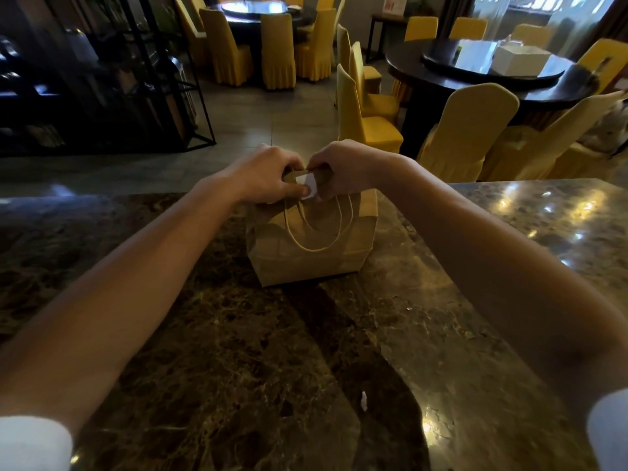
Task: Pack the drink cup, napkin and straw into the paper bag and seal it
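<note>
A brown paper bag (307, 253) stands on the marble counter (238, 351), its top folded over and its cord handles hanging down the near face. A small white sticker (311, 188) lies across the folded top edge. My left hand (268, 175) grips the bag's top from the left, with its thumb pressing on the sticker. My right hand (343, 168) grips the top from the right, fingers curled over the fold beside the sticker. The cup, napkin and straw are not visible.
A small white scrap (364, 401) lies on the counter near me. Beyond the counter stand yellow-covered chairs (469, 130), round dark tables (492, 73) with a white box (521, 59), and a black metal shelf (102, 79) at the left.
</note>
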A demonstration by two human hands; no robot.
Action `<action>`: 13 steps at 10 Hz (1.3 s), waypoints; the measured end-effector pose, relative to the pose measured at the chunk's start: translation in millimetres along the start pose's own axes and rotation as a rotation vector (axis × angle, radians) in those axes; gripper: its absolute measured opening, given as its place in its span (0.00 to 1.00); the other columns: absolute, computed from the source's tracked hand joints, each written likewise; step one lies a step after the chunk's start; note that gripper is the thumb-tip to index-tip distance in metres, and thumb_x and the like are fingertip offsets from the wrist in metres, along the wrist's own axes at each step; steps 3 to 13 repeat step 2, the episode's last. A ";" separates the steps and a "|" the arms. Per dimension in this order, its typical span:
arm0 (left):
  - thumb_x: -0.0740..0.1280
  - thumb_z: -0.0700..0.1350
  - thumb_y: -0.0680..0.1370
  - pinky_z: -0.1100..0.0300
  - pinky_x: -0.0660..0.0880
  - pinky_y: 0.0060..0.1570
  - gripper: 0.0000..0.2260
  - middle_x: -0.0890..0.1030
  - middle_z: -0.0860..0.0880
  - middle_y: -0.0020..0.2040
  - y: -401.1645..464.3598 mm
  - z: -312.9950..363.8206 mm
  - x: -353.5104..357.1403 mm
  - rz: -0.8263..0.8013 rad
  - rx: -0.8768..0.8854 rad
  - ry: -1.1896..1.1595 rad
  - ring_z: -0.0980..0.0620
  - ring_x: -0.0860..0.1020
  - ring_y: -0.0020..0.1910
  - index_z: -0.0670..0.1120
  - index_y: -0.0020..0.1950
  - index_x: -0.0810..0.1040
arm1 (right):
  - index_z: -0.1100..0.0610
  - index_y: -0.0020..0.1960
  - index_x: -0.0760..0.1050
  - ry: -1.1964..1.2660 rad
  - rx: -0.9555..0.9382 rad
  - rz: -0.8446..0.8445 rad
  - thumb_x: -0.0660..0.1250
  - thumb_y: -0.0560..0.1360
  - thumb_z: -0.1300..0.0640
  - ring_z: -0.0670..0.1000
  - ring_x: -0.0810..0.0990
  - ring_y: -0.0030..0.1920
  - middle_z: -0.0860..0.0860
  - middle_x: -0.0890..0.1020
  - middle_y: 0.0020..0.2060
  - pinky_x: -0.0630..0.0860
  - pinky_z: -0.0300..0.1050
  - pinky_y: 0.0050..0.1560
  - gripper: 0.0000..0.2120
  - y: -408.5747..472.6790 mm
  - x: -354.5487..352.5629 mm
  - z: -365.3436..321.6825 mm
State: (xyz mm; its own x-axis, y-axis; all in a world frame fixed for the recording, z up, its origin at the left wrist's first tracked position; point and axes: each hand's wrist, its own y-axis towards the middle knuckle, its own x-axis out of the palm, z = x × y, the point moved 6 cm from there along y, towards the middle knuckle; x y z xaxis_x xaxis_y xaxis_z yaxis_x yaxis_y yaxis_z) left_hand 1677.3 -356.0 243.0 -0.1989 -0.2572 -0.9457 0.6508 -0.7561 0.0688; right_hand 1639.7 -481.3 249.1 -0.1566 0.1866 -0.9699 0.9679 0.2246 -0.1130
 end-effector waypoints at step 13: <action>0.67 0.60 0.79 0.63 0.72 0.45 0.18 0.81 0.50 0.54 -2.0 3.7 -13.0 0.113 -0.016 -0.046 0.52 0.79 0.53 0.48 0.61 0.79 | 0.50 0.64 0.78 0.129 0.021 0.107 0.72 0.77 0.49 0.45 0.79 0.52 0.44 0.80 0.53 0.69 0.36 0.43 0.17 -8.1 -14.3 7.3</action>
